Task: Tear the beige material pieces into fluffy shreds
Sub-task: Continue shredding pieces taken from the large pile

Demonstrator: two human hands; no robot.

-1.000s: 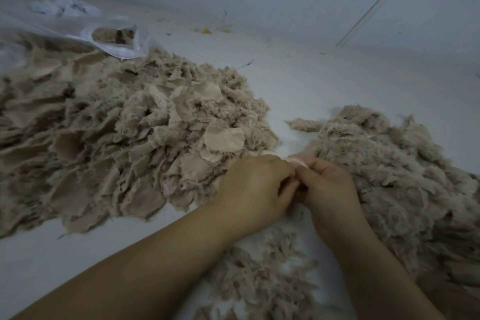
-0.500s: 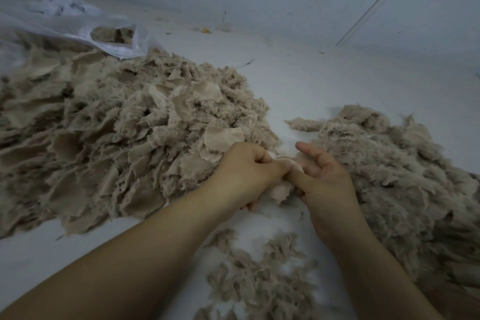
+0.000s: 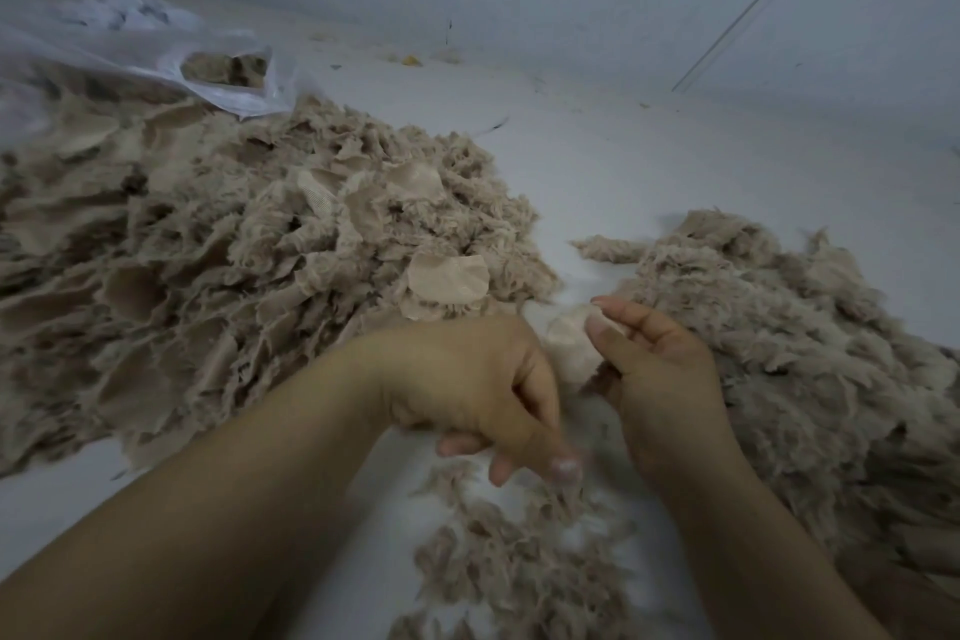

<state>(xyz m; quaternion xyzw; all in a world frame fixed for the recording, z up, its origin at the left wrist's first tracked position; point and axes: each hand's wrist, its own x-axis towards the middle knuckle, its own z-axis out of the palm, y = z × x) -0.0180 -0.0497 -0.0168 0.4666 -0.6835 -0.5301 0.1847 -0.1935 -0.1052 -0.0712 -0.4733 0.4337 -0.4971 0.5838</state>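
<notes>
Fingers (image 3: 618,327) of the right hand (image 3: 660,379) pinch a beige piece (image 3: 569,343) for tearing; left hand (image 3: 478,390) fingers are curled, contents blurred.

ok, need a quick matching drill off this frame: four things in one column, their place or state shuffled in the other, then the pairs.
Things:
1. pile of untorn pieces
2. pile of fluffy shreds
3. plastic bag
4. pale piece

Place or state:
A. pinched by the right hand
B. far left, behind the pieces
C. right of the hands
D. left of the left hand

Pairs: 1-D, 2-C, 3-B, 4-A
</notes>
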